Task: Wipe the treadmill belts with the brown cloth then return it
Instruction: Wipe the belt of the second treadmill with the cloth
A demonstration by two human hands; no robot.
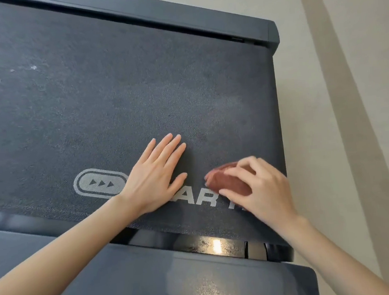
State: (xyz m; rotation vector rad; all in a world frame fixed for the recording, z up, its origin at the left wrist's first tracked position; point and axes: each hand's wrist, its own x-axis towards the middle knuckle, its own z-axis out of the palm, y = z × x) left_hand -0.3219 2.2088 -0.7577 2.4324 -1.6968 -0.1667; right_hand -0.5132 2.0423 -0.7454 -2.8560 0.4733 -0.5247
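The right hand [261, 183] curls its fingers over a bunched brown cloth [230, 179] and grips it, pressing it down on the treadmill belt [113, 102]. The cloth lies under the fingers and thumb, with its rounded end sticking out to the left of the fingertips; the hand covers its right part. It sits on the belt close to the belt's right edge and near the edge closest to the person, partly over the white lettering [205, 199] printed there.

Just beside it, to the left, the left hand [155, 175] lies flat on the belt with fingers straight and together, holding nothing. Its wrist covers the right end of a white oval arrow logo [97, 183].

Pale specks [33, 67] show on the belt towards its far left. A dark side rail [152, 15] borders the belt's far edge, and a glossy dark cover [177, 279] borders the near edge. Beige floor [351, 108] lies beyond the right edge.
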